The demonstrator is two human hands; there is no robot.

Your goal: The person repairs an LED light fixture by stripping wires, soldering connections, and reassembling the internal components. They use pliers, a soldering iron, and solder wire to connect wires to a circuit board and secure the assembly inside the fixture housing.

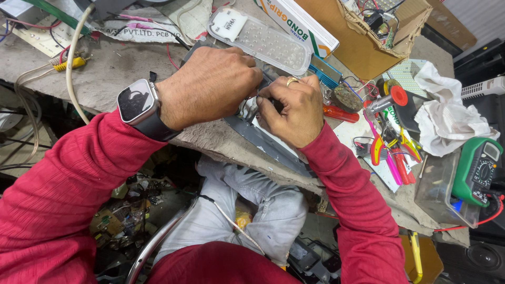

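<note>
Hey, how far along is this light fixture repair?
Done: the clear lens cover is off and lies behind the hands. In hand: left hand and right hand pinch thin wires over the grey metal housing. Left: the cover is not yet back on; pliers lie unused.

The left hand and right hand cover most of the grey metal housing, so what the fingertips pinch between them cannot be told. The cardboard box and the white carton run off the top edge. The green multimeter has a dial and screen too small to make out.
</note>
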